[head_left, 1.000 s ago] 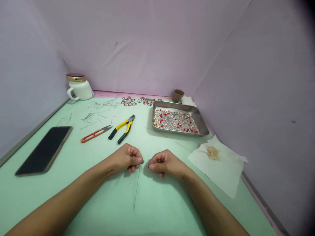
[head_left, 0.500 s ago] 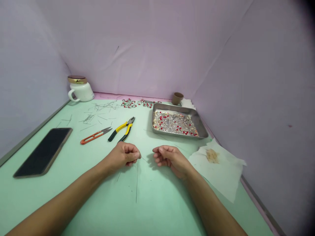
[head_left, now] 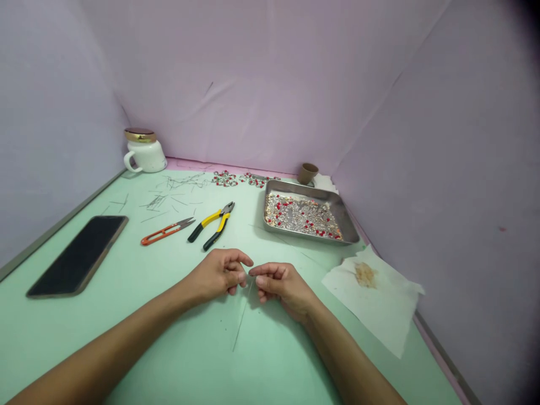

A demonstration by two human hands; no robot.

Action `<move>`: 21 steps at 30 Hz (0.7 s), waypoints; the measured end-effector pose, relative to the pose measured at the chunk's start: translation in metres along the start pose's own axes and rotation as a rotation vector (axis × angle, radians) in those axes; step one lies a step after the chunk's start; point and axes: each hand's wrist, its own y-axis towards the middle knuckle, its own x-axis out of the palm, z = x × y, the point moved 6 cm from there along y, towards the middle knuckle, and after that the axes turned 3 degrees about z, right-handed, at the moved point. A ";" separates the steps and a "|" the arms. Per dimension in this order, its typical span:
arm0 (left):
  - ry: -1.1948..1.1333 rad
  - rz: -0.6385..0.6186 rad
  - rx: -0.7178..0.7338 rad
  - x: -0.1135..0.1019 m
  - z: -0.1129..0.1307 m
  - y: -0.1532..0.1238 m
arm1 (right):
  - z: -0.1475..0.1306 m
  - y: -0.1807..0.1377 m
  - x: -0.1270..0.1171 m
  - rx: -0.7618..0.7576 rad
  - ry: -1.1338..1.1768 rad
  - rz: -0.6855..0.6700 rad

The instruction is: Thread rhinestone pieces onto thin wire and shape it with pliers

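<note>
My left hand (head_left: 220, 274) and my right hand (head_left: 276, 283) meet over the green table (head_left: 126, 320), fingertips almost touching. Both are curled in a pinch around the top end of a long thin wire (head_left: 242, 318) that runs down toward me on the table. Whether a bead sits between the fingertips is too small to tell. Yellow-handled pliers (head_left: 212, 223) and orange thread snips (head_left: 166, 230) lie just beyond my left hand. A steel tray (head_left: 348, 226) of silver and red beads stands beyond my right hand.
A black phone (head_left: 79, 255) lies at the left. A white lidded mug (head_left: 144, 151) stands in the far left corner, with cut wire pieces (head_left: 175, 185) and beaded pieces (head_left: 238, 178) along the back. A small brown cup (head_left: 307, 172) sits behind the tray. A stained white tissue (head_left: 375, 287) lies at the right.
My right hand, which had opened and drawn away from the left, has come back and pinched at the wire's top end. The left hand shifted slightly toward it.
</note>
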 end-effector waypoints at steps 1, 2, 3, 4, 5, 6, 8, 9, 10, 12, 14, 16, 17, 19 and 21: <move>-0.007 0.012 -0.005 -0.001 0.000 0.000 | -0.001 0.000 -0.001 -0.010 -0.007 0.006; -0.013 0.026 -0.017 -0.002 0.000 0.000 | -0.002 0.000 -0.001 -0.020 -0.018 0.010; -0.016 0.039 -0.030 -0.003 0.000 0.001 | -0.003 -0.001 -0.001 -0.032 -0.032 0.017; -0.019 0.047 -0.044 -0.002 -0.001 0.000 | -0.004 -0.001 -0.001 -0.045 -0.050 0.025; -0.021 0.047 -0.058 -0.001 -0.001 0.000 | -0.004 -0.001 -0.001 -0.063 -0.072 0.042; -0.020 0.044 -0.071 0.000 -0.001 0.000 | -0.005 0.000 0.000 -0.088 -0.096 0.065; -0.005 0.044 -0.096 0.003 -0.003 0.001 | -0.006 0.000 0.000 -0.145 -0.145 0.123; 0.007 0.047 -0.108 0.004 -0.004 0.001 | -0.007 0.001 0.000 -0.174 -0.169 0.152; 0.018 0.048 -0.118 0.004 -0.006 0.001 | -0.008 0.001 -0.001 -0.200 -0.191 0.178; 0.061 0.051 -0.107 0.002 -0.006 0.003 | -0.008 0.002 -0.003 -0.232 -0.211 0.225; 0.192 0.102 -0.024 -0.010 -0.001 0.004 | -0.009 0.003 -0.009 -0.236 -0.179 0.270; 0.428 0.238 0.095 -0.032 0.009 0.005 | -0.009 0.004 -0.015 -0.226 -0.111 0.308; 0.558 0.331 0.138 -0.045 0.014 0.004 | -0.009 0.004 -0.018 -0.223 -0.075 0.322; 0.815 0.503 0.136 -0.070 0.019 0.003 | -0.010 0.005 -0.022 -0.228 -0.029 0.335; 1.028 0.579 0.082 -0.086 0.018 0.005 | -0.011 0.006 -0.022 -0.245 -0.015 0.332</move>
